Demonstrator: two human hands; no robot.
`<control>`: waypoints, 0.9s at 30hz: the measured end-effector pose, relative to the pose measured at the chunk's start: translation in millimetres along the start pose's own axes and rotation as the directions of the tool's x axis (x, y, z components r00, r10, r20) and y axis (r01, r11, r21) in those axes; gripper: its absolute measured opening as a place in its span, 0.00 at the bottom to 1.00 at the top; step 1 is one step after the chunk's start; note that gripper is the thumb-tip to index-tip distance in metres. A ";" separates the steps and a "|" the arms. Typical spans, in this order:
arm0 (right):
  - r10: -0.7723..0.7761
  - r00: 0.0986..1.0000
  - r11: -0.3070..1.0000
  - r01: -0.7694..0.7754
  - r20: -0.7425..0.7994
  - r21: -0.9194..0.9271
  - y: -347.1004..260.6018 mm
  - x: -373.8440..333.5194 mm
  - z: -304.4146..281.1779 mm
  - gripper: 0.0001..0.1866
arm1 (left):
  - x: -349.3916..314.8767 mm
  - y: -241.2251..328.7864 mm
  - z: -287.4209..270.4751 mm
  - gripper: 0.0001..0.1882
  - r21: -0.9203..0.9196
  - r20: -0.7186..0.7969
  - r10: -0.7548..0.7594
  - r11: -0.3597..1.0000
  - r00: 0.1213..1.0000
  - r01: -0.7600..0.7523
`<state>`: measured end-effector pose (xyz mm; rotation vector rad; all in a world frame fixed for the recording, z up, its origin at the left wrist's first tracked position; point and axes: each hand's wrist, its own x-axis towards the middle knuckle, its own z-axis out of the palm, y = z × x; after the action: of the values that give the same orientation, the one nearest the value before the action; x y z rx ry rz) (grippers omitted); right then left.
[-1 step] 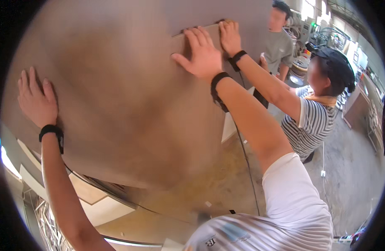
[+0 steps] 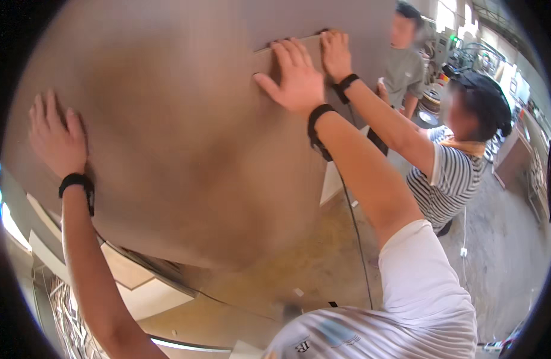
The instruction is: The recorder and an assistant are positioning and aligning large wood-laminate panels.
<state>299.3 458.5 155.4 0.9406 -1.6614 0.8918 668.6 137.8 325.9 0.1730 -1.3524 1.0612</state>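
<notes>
A large brown board (image 2: 185, 149) fills the middle and left of the head view, its surface partly blurred. My left hand (image 2: 58, 134) lies flat against its left part, fingers stretched up and holding nothing. Farther right, my right hand (image 2: 296, 78) rests on the board with fingers spread and thumb out to the left. Its fingertips reach a thin straight edge (image 2: 262, 49) on the board. Just right of it, a co-worker's hand (image 2: 336, 57) also touches that edge. Black bands circle both my wrists.
A co-worker in a striped shirt (image 2: 446, 173) stands close on the right; another in a grey shirt (image 2: 405, 72) is behind. A dark cable (image 2: 360, 245) runs down to the concrete floor (image 2: 323, 269). Pale panels (image 2: 149, 299) lie at lower left, machinery at far right.
The whole view has shifted slightly, so hands, board edge and co-workers appear a little farther right. Both my hands stay on the board.
</notes>
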 end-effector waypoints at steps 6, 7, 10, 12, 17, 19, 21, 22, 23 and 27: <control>-0.013 0.998 0.997 0.009 -0.054 -0.080 6.4 -0.4 1.6 0.38 | -1.7 9.8 -1.7 0.30 0.010 0.027 -0.066 0.998 0.997 0.065; -0.014 0.999 0.997 0.011 -0.047 -0.077 4.9 -1.6 2.4 0.38 | -2.0 7.5 -1.1 0.30 0.007 0.019 -0.070 0.998 0.997 0.070; -0.022 0.999 0.997 0.019 -0.038 -0.070 5.1 -1.5 4.2 0.38 | -4.3 7.1 -1.4 0.30 -0.009 0.005 -0.075 0.997 0.997 0.075; -0.011 0.998 0.998 0.007 -0.065 -0.056 5.5 -1.5 4.6 0.37 | -4.1 9.4 -1.2 0.30 -0.025 0.000 -0.076 0.997 0.997 0.076; 0.012 0.998 0.998 -0.015 -0.054 -0.054 5.8 0.2 5.5 0.35 | 0.0 9.5 1.8 0.30 -0.042 -0.003 -0.085 0.996 0.996 0.085; 0.010 0.999 0.999 -0.012 -0.040 -0.048 5.7 -1.3 5.1 0.35 | -2.2 10.1 1.7 0.31 -0.047 -0.006 -0.085 0.995 0.996 0.084; 0.018 0.999 0.999 -0.020 -0.049 -0.043 6.4 -0.2 5.3 0.35 | -4.4 9.6 2.1 0.31 -0.049 -0.005 -0.084 0.995 0.996 0.084; 0.018 0.999 0.999 -0.020 -0.046 -0.041 6.1 -1.1 5.5 0.35 | -4.7 9.2 3.7 0.31 -0.042 -0.004 -0.084 0.996 0.996 0.084; 0.014 0.999 0.999 -0.016 -0.039 -0.036 6.1 -2.0 5.2 0.34 | -5.5 8.5 4.3 0.30 -0.036 -0.003 -0.085 0.996 0.996 0.085; 0.011 1.000 0.999 -0.012 -0.029 -0.033 5.7 -1.9 4.3 0.34 | -8.4 8.3 4.3 0.30 -0.055 -0.019 -0.081 0.995 0.997 0.079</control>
<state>293.0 457.5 151.8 0.8926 -1.6538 0.8792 661.0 135.3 316.2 0.1736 -1.3432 0.9556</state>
